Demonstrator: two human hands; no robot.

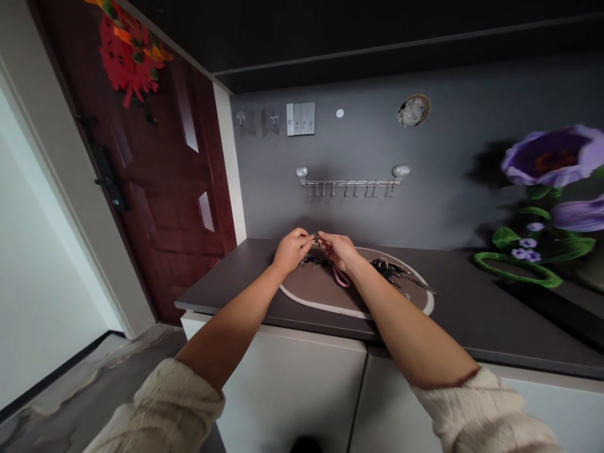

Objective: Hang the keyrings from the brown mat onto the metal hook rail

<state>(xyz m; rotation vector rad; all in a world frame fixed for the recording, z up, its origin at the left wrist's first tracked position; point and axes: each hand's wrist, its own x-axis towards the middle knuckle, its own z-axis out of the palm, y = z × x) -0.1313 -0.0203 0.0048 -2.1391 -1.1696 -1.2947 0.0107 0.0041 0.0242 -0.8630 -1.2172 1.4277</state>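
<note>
Both hands meet above an oval brown mat (325, 297) with a pale rim. Between them is a small metal piece (316, 239), too small to make out fully; it may be part of a key ring. My left hand (290, 250) pinches it from the left, fingers closed. From the right, my right hand (341, 250) pinches the same piece between thumb and fingers. A pink loop strap (342, 278) hangs or lies just below my right hand. Under the hands lie dark metal items (309, 260), partly hidden. Right of them sits a pile of keys or similar metal items (389, 269).
A clear rail with several hooks (352, 184) is fixed to the grey wall behind the counter (221, 270). Purple artificial flowers (557, 157) stand at the right, near a long black object (552, 308). A dark cabinet (377, 38) overhangs. A red-brown door (160, 189) is at left.
</note>
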